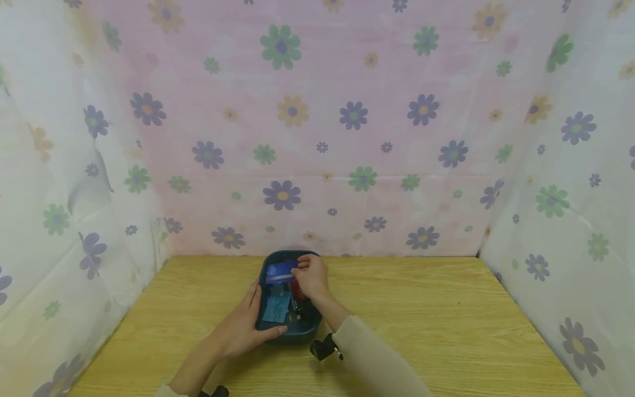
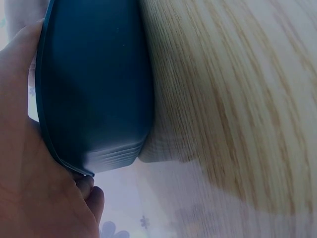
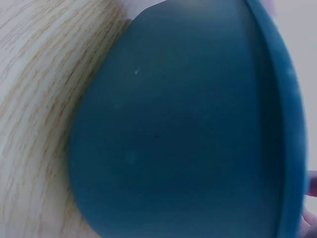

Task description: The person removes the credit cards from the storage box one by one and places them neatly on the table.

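Here we are, pinching a blue packet at the tub's far end with our right hand, a light-blue card lying nearer us than that pinch, our left hand clasping the near-left corner, presumably for steadiness.

In the lower centre of the head view, the dark teal tub holds a deep blue packet with a pale stripe, a light blue card with darker marks, and a red item. The table is yellowish wood grain; above, the pink cloth bears purple, green and orange flowers, and at bottom right of centre, the sleeve is cream.
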`<state>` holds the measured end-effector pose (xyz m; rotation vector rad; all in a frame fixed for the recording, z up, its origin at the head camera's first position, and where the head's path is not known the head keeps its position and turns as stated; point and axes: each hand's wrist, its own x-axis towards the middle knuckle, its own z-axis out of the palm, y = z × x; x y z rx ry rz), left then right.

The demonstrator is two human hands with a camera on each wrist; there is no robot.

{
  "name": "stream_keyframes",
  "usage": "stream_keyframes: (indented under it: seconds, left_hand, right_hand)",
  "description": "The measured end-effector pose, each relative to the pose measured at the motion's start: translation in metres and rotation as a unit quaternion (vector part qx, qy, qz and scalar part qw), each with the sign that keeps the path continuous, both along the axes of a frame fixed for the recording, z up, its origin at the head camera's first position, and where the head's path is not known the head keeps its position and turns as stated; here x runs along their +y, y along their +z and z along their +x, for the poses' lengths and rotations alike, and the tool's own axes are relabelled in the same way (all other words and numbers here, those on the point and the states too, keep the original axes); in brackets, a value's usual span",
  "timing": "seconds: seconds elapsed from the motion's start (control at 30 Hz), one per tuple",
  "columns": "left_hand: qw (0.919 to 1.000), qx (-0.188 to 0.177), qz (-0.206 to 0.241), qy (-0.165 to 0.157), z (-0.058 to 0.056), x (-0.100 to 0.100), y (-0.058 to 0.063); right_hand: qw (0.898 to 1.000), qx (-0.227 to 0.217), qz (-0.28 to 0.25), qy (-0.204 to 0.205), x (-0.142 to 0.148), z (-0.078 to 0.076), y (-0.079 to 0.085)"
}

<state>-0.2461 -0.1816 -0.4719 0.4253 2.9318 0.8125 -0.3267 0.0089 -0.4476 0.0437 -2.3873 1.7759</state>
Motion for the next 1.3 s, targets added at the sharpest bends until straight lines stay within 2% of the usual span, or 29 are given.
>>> stream_keyframes:
  seconds: [0.27, 0.7, 1.3]
  left_hand:
    - [1.0, -0.003, 0.001, 0.002, 0.0, 0.0, 0.0]
    - [0.9999, -0.004, -0.004, 0.011, -0.002, 0.0, 0.001]
    - [1.0, -0.004, -0.004, 0.007, 0.0, 0.0, 0.001]
  right_hand:
    - [1.0, -0.012, -0.002, 0.012, 0.007, 0.002, 0.007]
    - [1.0, 0.002, 0.004, 0.024, 0.022, 0.004, 0.014]
    - [0.999, 0.009, -0.003, 0.048, 0.039, 0.013, 0.017]
